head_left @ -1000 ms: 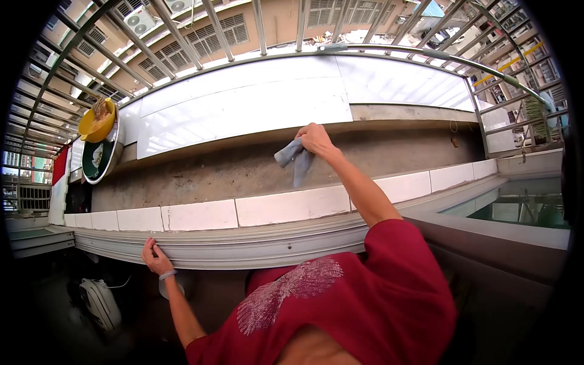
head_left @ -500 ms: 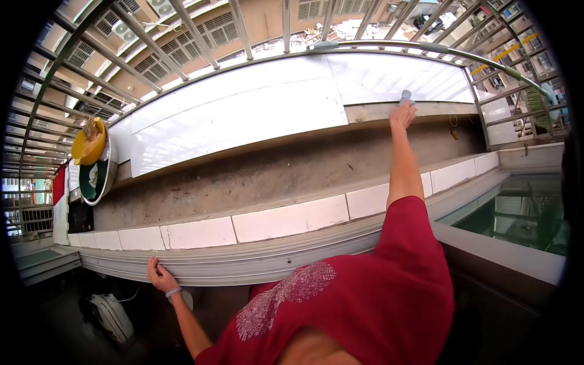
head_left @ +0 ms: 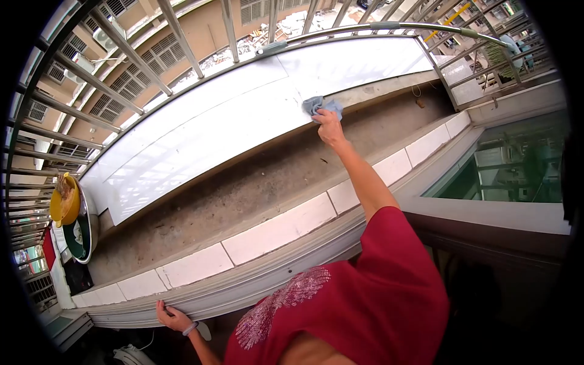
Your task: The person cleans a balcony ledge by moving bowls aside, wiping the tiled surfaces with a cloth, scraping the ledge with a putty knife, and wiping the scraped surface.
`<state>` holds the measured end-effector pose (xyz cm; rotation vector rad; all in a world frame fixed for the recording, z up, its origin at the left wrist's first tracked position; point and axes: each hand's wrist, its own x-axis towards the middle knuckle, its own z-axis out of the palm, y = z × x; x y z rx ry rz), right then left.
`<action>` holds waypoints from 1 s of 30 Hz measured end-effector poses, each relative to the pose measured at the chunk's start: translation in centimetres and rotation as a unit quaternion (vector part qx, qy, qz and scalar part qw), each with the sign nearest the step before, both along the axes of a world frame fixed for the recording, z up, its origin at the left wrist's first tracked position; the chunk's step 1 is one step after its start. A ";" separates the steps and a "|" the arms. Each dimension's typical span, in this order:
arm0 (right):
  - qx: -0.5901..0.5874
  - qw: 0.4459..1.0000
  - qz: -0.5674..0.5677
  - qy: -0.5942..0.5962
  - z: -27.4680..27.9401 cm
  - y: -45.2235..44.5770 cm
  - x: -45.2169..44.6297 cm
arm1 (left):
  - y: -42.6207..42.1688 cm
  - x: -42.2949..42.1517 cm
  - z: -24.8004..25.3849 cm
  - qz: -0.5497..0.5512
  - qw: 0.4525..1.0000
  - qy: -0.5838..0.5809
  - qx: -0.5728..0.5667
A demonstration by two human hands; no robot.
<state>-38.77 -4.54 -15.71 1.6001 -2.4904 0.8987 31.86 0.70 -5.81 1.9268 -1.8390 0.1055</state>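
Note:
My right hand (head_left: 330, 128) is closed on a blue-grey cloth (head_left: 314, 106), which lies against the front edge of the white panel (head_left: 213, 128), near the seam where the panel steps back. Part of the cloth sticks out past my fingers on both sides. Lower left, my left hand (head_left: 173, 317) rests at the metal window track (head_left: 255, 277). Its fingers are loosely bent, and nothing shows in them.
Metal bars (head_left: 176, 39) and a curved rail (head_left: 389, 25) run behind the panel. A yellow bowl (head_left: 65, 204) sits over a larger basin (head_left: 91, 225) at the left. White tiles (head_left: 277, 234) line the near ledge; a glass pane (head_left: 505, 164) is at right.
My right hand has moved from the right part of the panel leftward with the cloth, which now spreads at the panel's edge. The view has tilted; my left hand stays by the track.

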 end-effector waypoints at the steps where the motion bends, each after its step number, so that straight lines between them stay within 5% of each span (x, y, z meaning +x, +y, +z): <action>1: 0.015 0.999 0.039 -0.025 0.6 1.1 -1.3 | 0.1 0.0 0.2 0.002 1.000 -0.003 0.009; 3: 0.112 0.983 0.073 -0.123 2.7 2.5 -4.2 | 0.1 0.1 0.0 0.004 1.000 0.000 0.013; 6: 0.274 0.940 -0.195 -0.049 6.0 3.8 -7.2 | 0.0 -0.6 0.5 -0.010 1.000 -0.011 0.001; 10: 0.208 0.862 -0.463 -0.018 8.4 5.4 -13.0 | -0.1 -0.9 1.1 -0.031 0.999 -0.024 0.011; 14: 0.133 0.849 -0.510 -0.034 9.1 4.6 -16.9 | 1.1 -3.3 2.2 -0.031 0.998 -0.011 0.044; 18: 0.185 0.908 -0.376 0.025 1.9 3.2 -23.8 | 4.5 -13.9 4.1 -0.032 0.995 0.076 0.051; 20: 0.263 0.913 -0.309 0.047 0.3 1.1 -22.1 | 6.0 -18.3 4.3 -0.090 0.991 0.053 0.083; 22: 0.212 0.935 -0.229 0.168 1.3 -0.3 -15.9 | 7.0 -21.2 3.8 -0.112 0.989 0.031 0.088; 24: 0.168 0.984 -0.055 0.026 2.7 -0.8 -12.7 | 7.0 -22.1 3.3 -0.102 0.991 0.031 0.086; 27: 0.227 0.930 0.198 -0.211 6.7 -1.2 -9.6 | 7.0 -22.3 3.3 -0.062 0.994 0.044 0.080; 30: 0.231 0.956 0.116 -0.137 9.8 -2.8 -12.6 | 6.7 -22.6 3.7 -0.068 0.994 0.027 0.082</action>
